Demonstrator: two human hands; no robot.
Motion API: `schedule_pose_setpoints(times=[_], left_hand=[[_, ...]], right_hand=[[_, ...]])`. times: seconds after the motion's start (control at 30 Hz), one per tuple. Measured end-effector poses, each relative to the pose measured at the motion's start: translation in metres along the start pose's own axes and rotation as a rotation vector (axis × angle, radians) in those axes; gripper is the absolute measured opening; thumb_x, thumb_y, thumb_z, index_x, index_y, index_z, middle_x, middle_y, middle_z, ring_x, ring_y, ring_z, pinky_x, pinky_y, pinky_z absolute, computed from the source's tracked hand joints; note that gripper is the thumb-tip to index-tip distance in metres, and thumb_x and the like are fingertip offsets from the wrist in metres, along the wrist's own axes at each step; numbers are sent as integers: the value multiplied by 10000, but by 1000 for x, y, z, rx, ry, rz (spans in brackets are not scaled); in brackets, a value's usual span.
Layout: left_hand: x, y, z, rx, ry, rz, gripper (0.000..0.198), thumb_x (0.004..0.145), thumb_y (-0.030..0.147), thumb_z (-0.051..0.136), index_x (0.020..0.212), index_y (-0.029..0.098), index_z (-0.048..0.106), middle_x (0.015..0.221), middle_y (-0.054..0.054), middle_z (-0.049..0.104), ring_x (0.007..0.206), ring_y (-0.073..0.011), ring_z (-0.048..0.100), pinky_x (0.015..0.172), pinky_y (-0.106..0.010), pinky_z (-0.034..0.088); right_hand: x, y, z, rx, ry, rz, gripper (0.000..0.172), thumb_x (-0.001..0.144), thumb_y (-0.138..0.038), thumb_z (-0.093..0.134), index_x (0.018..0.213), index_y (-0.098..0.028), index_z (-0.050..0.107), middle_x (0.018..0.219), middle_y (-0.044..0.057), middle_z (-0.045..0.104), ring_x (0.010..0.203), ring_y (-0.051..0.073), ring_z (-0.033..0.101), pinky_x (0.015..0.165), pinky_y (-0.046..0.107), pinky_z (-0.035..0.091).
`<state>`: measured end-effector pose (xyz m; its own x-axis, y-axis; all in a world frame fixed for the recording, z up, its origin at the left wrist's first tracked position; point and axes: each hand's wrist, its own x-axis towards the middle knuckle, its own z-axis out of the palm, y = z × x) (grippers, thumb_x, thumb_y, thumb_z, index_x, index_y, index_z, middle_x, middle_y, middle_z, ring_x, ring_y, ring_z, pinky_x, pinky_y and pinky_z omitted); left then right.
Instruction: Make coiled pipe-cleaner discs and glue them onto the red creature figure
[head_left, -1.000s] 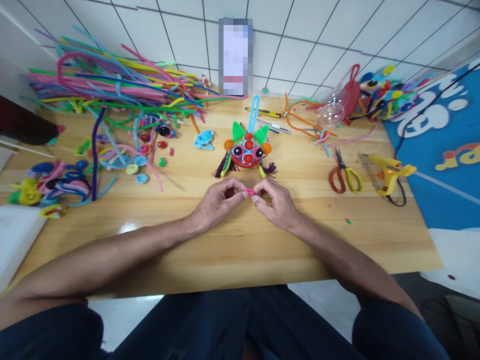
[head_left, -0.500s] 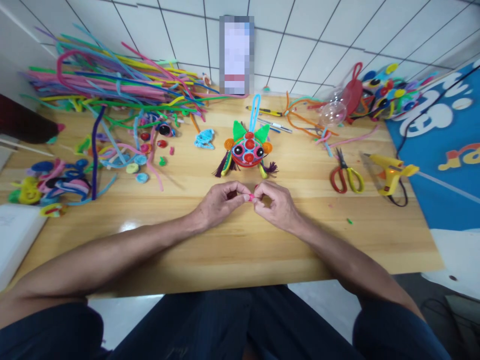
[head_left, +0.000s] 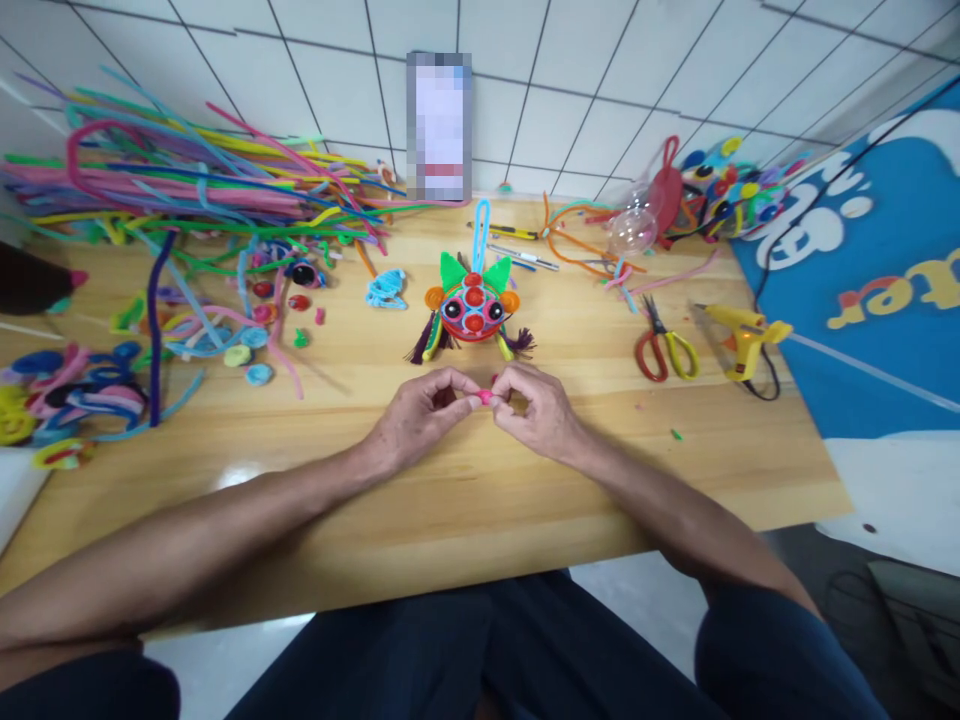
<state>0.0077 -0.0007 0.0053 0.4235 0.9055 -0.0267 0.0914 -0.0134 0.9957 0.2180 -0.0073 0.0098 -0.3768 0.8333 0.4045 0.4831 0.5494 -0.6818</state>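
Between my two hands is a small pink piece, perhaps of pipe cleaner, pinched at both ends just above the table. My left hand grips its left end with thumb and forefinger. The right end sits in the closed fingertips of my right hand. A small red bit shows behind my right fingertips. Just beyond my hands stands a colourful animal-head ornament with green ears, black eyes, red discs, dark tassels and a light blue loop on top.
Piled pipe cleaners lie at the back left, with coiled pieces nearer. Scissors and a yellow hot glue gun lie right. A phone leans on the tiled wall; a utility knife lies near it.
The camera view has turned a little, so the whole scene sits further left. My hands have drawn slightly apart, and more of the pink piece shows between them.
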Motion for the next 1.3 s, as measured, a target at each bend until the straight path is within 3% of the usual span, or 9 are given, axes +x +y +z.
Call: schedule_pose_setpoints(times=[0.2,0.53,0.73,0.97,1.13,1.3], left_hand=[[-2,-3,0,26,-39,-3,216,931,358,709,935,144,734,728,-12,677,598,-99,516,566,-221,391],[-2,-3,-2,39,-27,13,202,933,351,690,927,149,687,692,14,600,596,-99,463,564,-227,346],[-3,-5,0,49,-4,26,209,943,363,678,920,156,670,759,-16,658,639,-113,524,594,-239,387],[-3,-3,2,97,48,56,189,947,351,672,909,165,675,706,5,609,607,-109,492,570,-235,370],[-1,1,1,62,5,57,231,951,396,684,989,168,684,794,-4,648,634,-106,498,586,-233,383],[0,2,0,37,-25,17,277,955,418,663,870,155,652,765,-2,631,660,-111,511,620,-240,403]], right_hand=[[0,-3,2,-81,-36,-24,206,780,-78,538,737,-248,432,706,-21,540,686,164,506,681,311,384],[1,-1,2,8,-35,-122,200,837,-66,528,783,-245,457,726,-30,529,684,149,502,669,291,386],[-1,0,5,-9,-35,-25,170,861,-102,523,786,-243,466,740,-19,551,702,152,525,677,296,407],[-1,0,7,7,-9,14,165,869,-116,532,772,-238,477,730,-22,552,685,144,520,658,289,400],[-1,-2,3,53,20,121,163,944,-214,565,790,-233,517,748,-12,596,691,143,550,652,285,415],[-2,-4,3,75,12,103,180,962,-225,570,790,-230,520,739,-17,582,692,138,548,657,283,420]])
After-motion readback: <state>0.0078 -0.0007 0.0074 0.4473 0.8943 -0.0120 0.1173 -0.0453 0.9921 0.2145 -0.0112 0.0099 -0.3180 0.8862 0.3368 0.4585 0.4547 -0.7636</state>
